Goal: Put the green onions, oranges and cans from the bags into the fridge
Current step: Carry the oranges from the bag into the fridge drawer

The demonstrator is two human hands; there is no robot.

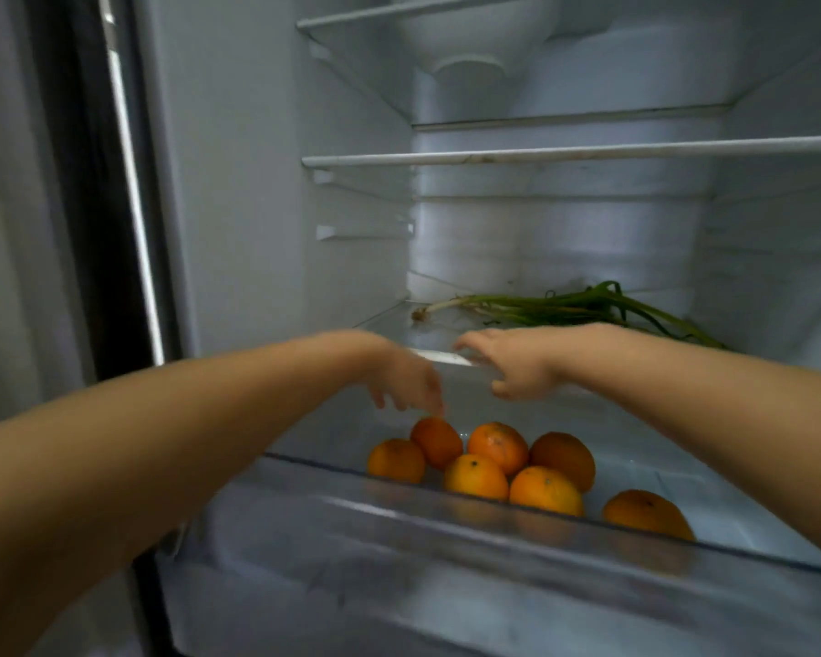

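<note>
Plainly the fridge (238,182) stands open, its upper glass shelves (541,156) bare of food, and its clear crisper drawer (446,528) is pulled forward at the bottom. On the glass shelf directly above that drawer lie the green onions (565,306), their long axis running roughly side to side across the shelf, the pale root ends pointing left and the green leaves trailing away to the right and a little toward the front. Inside the drawer sit seven oranges (498,459): six bunched together left of centre and touching one another, and one apart at the right against the front wall. Both bare arms reach in over the drawer. The person's left hand (406,379) hangs palm down with loose, drooping fingers, one fingertip just at the top of the rearmost orange; motion blur makes it impossible to say whether it truly touches, but it grips nothing. The right hand (513,365) hovers near the front edge of the onion shelf, fingers loosely curled and empty. The step in hand appears to be the placing of oranges, now likely near its end. No cans or bags are in view, so the next move probably calls for drawing both hands out and turning to the bags for the cans.
</note>
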